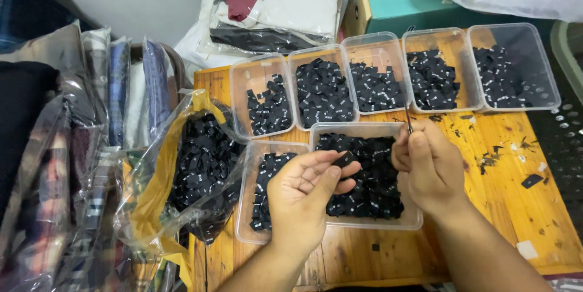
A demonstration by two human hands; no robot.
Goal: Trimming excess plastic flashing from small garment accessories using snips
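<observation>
between left hand [306, 198] fingertips, black label [344, 159]; right hand [428, 167] beside.

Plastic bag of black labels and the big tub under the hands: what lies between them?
A smaller clear tub of black labels, head view.

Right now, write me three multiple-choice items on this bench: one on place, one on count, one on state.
1. Where is the plastic bag of labels?
A. Left of the tubs
B. Right of the tubs
C. Inside a tub

2. How many clear tubs form the back row?
A. Three
B. Five
C. Eight

3. What is the left hand doing?
A. Resting flat
B. Pinching a black label
C. Gripping the bag

Answers: 1 A, the bag lies at the table's left edge; 2 B, five stand side by side; 3 B, thumb and fingers hold one label.
</observation>
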